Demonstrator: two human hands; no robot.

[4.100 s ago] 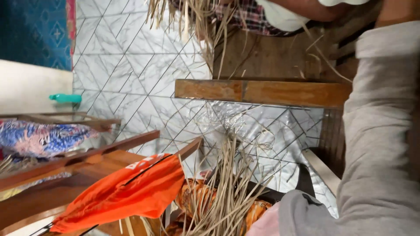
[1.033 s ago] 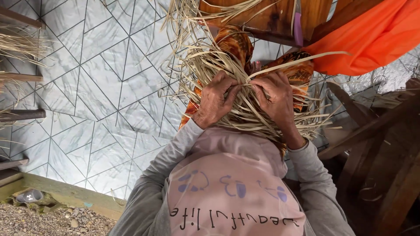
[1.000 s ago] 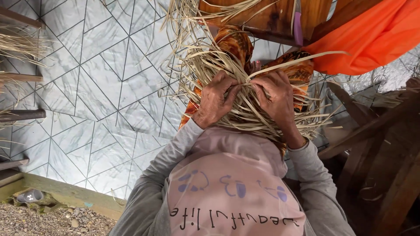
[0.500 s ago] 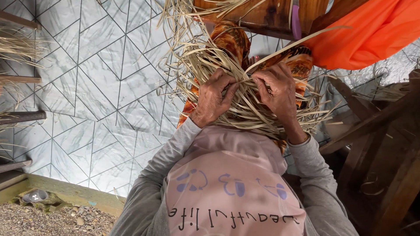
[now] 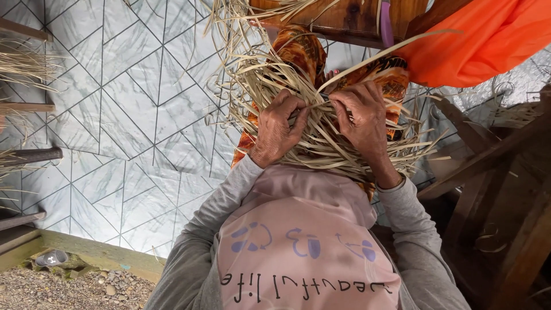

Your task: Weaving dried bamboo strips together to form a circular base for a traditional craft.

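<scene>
A bundle of pale straw strips (image 5: 321, 143) is observed at the centre of the view, resting on the lap, over orange patterned fabric (image 5: 301, 49). The strips are flat, dry and tangled; loose ends are splayed upward and to both sides.

The left hand (image 5: 278, 129) is seen closed on the strips at the left of the bundle, fingers curled in and knuckles raised. The right hand (image 5: 361, 120) is likewise closed on the strips at the right, thumb and forefinger pinched on a strand near the midline. The two hands are held just beside each other, fingertips nearly meeting above the bundle. Whether a single strand is shared between them cannot be told.

Both forearms are covered by grey sleeves (image 5: 204, 241). A pink garment (image 5: 304, 241) with purple and dark printed marks is noted in the foreground, beneath the hands.

An orange cloth (image 5: 488, 40) is draped at the upper right, touching a wooden board (image 5: 344, 14). Dark wooden framing (image 5: 493, 189) is recorded at the right, with stray strips lying on it. A tiled floor (image 5: 132, 115) of grey marbled pattern extends to the left. Further straw (image 5: 23, 66) is noted at the left edge. Gravel (image 5: 74, 287) and a small grey object beside a ledge are seen at the lower left.
</scene>
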